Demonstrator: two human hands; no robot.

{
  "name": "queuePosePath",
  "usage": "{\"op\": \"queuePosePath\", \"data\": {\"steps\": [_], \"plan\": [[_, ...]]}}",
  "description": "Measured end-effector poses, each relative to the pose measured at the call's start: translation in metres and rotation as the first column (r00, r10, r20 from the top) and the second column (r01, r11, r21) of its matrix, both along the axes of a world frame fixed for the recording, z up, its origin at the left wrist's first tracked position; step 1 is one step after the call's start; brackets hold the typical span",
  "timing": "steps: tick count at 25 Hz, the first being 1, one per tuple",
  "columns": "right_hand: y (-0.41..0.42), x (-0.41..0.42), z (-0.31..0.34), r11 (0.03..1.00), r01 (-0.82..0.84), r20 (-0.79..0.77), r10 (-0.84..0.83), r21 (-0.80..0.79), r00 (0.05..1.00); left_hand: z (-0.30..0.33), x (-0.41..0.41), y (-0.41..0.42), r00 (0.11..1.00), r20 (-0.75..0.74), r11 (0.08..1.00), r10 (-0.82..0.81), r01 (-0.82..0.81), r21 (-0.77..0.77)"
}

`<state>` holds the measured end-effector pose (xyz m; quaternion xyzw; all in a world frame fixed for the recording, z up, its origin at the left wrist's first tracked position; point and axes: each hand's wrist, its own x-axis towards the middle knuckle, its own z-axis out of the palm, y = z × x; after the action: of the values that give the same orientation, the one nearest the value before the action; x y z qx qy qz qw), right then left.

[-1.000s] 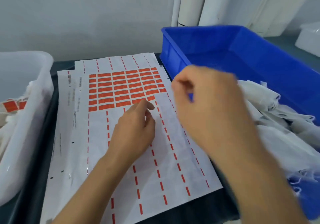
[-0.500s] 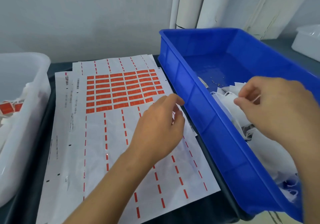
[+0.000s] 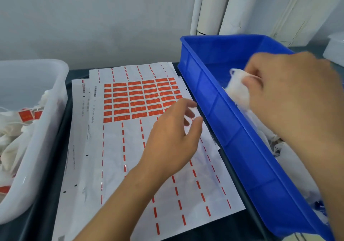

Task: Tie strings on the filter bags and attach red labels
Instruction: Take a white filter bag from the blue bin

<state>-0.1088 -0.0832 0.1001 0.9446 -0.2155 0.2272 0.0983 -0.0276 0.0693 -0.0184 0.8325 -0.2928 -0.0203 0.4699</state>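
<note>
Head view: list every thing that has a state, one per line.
Right hand: pinching a filter bag above the blue bin.
Left hand: fingers loosely curled, holding nothing, over the label sheet.
Label sheet: partly peeled; red labels remain at its far end.
White bin: holds labelled bags.

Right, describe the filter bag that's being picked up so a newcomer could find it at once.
Start at the blue crate on the right of the table. Over its far half the right hand pinches a small white filter bag by its gathered top. Unlike the other white bags heaped at the crate's near end, this one is lifted clear, held in fingers.
</note>
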Motion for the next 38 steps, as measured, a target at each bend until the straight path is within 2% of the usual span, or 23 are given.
{"op": "queuePosePath", "data": {"steps": [3, 5, 7, 9, 12, 15, 20, 27, 34, 38], "plan": [[0.042, 0.025, 0.009, 0.98, -0.196, -0.018, 0.195, -0.02, 0.981, 0.012, 0.007, 0.011, 0.996, 0.017, 0.962, -0.085, 0.086, -0.26], [0.065, 0.039, 0.001, 0.96, -0.278, -0.076, 0.281, 0.041, 0.957, 0.013, 0.015, 0.025, 0.995, 0.076, 0.93, -0.065, 0.088, -0.357], [0.078, 0.052, -0.013, 0.93, -0.342, -0.1, 0.356, 0.134, 0.929, 0.006, 0.024, 0.041, 0.991, 0.127, 0.936, 0.042, 0.006, -0.353], [0.082, 0.065, -0.033, 0.893, -0.379, -0.09, 0.41, 0.244, 0.908, -0.007, 0.031, 0.055, 0.984, 0.106, 0.949, 0.141, -0.104, -0.296], [0.085, 0.081, -0.068, 0.782, -0.4, -0.044, 0.476, 0.478, 0.878, -0.029, 0.042, 0.069, 0.978, -0.005, 0.951, 0.208, -0.204, -0.232], [0.09, 0.093, -0.097, 0.642, -0.431, 0.07, 0.508, 0.634, 0.859, -0.044, 0.051, 0.076, 0.965, -0.133, 0.93, 0.227, -0.255, -0.265], [0.097, 0.118, -0.124, 0.586, -0.52, 0.227, 0.5, 0.621, 0.835, -0.052, 0.057, 0.078, 0.96, -0.167, 0.928, 0.223, -0.261, -0.265], [0.103, 0.128, -0.132, 0.397, -0.588, 0.41, 0.448, 0.705, 0.794, -0.046, 0.059, 0.081, 0.95, -0.228, 0.906, 0.215, -0.281, -0.315], [0.1, 0.136, -0.119, 0.138, -0.552, 0.516, 0.228, 0.822, 0.826, -0.05, 0.058, 0.079, 0.947, -0.244, 0.91, 0.211, -0.281, -0.304], [0.093, 0.143, -0.107, 0.102, -0.521, 0.512, 0.104, 0.847, 0.853, -0.053, 0.056, 0.076, 0.943, -0.215, 0.941, 0.253, -0.292, -0.174]]}}
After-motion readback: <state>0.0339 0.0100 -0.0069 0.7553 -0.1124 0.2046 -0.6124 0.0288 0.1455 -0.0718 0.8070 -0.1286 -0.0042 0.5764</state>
